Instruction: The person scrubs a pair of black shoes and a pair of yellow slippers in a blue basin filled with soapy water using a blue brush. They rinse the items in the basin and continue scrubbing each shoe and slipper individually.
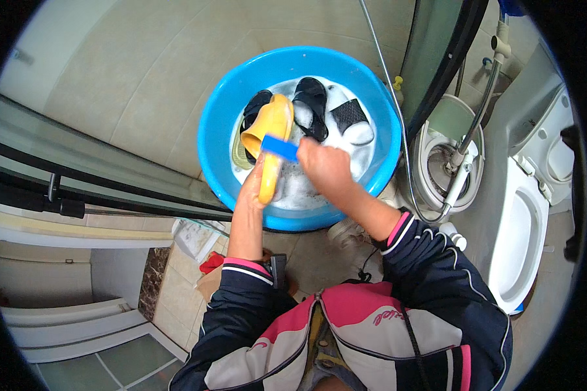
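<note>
My left hand grips a yellow slipper from its left side, tilted over a blue basin. In my right hand, closed in a fist, is a blue scrubbing brush, its head laid across the slipper's sole edge. Bristles are mostly hidden. White suds and water fill the basin below. Several dark slippers lie in the suds: a black slipper behind the yellow one, another black slipper to the right, and a dark one partly hidden at the left. A pale green sole shows at the basin's left.
A glass door with a black frame runs along the left. On the right stand a shower hose, a pail with a shower head over it, and a white toilet. A red cloth lies on the floor.
</note>
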Tool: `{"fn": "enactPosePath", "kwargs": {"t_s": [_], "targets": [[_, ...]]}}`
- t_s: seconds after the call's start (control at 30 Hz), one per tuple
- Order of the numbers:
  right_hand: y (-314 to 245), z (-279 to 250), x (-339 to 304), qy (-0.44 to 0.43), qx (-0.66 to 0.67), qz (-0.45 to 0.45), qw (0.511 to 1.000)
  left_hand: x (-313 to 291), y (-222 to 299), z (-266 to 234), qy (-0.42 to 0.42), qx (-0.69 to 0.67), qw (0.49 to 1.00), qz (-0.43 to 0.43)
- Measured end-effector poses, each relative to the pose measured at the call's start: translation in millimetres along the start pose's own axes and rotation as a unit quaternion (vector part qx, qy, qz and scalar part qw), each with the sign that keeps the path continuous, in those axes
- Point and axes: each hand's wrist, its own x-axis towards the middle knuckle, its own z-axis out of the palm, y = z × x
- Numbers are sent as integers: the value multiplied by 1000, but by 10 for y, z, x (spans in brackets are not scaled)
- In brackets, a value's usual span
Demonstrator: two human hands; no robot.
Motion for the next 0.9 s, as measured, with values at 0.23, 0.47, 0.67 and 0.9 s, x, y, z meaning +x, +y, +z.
{"fn": "enactPosePath", "kwargs": {"t_s": [0.23,0.47,0.67,0.9], "targets": [[264,-84,185,10,13,61,998,28,-68,-21,-12,-26,999,-33],[313,-195,304,12,0,119,993,-24,1,46,13,59,998,0],[-1,-114,-59,-73,-58,-26,995,5,-29,12,59,43,996,46],[459,-75,256,2,-62,147,987,-88,9,169,19,82,996,13]]}}
